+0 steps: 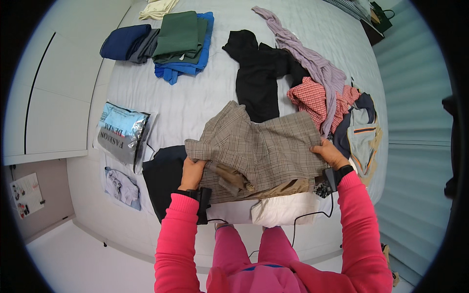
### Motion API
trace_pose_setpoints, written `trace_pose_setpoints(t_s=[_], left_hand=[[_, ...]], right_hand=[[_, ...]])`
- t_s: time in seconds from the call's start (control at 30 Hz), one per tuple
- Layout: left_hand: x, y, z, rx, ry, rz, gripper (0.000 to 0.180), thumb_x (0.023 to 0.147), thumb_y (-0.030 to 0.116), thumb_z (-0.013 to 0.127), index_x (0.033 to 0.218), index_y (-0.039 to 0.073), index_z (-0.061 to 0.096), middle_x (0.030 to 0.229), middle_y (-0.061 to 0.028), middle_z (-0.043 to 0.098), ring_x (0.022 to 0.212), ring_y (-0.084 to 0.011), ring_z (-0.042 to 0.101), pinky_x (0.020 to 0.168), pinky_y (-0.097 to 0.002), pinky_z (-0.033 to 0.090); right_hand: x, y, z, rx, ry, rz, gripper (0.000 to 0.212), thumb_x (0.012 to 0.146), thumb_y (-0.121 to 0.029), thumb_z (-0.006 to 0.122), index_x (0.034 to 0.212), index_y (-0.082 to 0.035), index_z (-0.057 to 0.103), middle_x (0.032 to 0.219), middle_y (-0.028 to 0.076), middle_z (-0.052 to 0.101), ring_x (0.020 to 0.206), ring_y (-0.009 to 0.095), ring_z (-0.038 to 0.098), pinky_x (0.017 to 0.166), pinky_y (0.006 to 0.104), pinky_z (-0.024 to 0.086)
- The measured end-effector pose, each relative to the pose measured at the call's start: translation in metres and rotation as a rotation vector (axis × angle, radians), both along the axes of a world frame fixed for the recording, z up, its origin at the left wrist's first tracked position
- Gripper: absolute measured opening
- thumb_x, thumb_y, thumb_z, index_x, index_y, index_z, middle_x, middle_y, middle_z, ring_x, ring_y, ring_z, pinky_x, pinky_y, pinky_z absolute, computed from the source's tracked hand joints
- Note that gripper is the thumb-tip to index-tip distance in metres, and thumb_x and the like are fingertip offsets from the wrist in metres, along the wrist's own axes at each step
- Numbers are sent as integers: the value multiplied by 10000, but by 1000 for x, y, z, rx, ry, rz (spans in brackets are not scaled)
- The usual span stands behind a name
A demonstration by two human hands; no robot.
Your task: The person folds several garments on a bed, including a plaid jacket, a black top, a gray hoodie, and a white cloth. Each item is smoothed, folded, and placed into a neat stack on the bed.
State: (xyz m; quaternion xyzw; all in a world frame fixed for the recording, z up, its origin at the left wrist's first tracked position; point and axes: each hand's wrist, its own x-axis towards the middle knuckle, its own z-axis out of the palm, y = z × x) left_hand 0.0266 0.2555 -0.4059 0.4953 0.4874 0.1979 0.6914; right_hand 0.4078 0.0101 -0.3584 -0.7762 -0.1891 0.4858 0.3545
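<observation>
Our left hand (pixel 191 172) grips left edge of brown plaid garment (pixel 259 149), fingers closed on fabric. Our right hand (pixel 330 153) pinches its right edge, closed too. Garment spread at frame centre on white bed (pixel 205 95), over tan cloth (pixel 288 185). Black garment (pixel 256 78) just above it; red checked shirt (pixel 312 97) upper right; folded green and blue stack (pixel 183 41) upper left; bagged clothes (pixel 122 134) at left.
</observation>
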Motion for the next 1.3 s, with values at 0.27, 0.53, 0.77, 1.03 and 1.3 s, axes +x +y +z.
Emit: trace_pose_setpoints(t_s=[0.27,0.53,0.77,1.03,1.3], left_hand=[[38,-41,54,34,38,-204,287,803,71,596,1078,-9,606,1104,-179,615,1027,-251,599,869,-362,453],[108,-116,85,410,-282,-583,438,795,88,662,1205,14,527,1224,-167,539,1155,-307,496,977,-373,390],[20,-56,-24,485,556,13,716,738,182,747,1312,-40,382,1221,-224,483,1126,-350,468,981,-396,377],[6,-57,-42,3,317,-63,694,765,221,753,1305,-42,405,1175,-181,584,1042,-260,576,910,-333,449],[10,-54,-35,-73,245,-14,555,781,153,734,1236,-36,478,1124,-153,616,980,-229,600,860,-323,475]], right_hand=[[-52,-23,-47,110,-267,-147,565,843,-175,622,1361,-74,421,1076,114,596,972,213,563,870,314,448],[-49,-28,-18,10,8,-750,598,926,-498,457,1382,-115,396,1210,69,533,1096,161,488,906,326,365],[-65,-12,-66,138,-309,-328,608,811,-321,712,1290,-25,482,1204,129,522,1094,213,505,919,309,416],[-81,-1,-47,-11,1,-43,628,836,-384,673,1360,-130,436,1210,68,530,1020,164,523,855,288,428],[-76,-14,-33,190,517,-363,721,808,-262,710,1415,-109,351,1345,78,444,1114,191,487,973,343,388]])
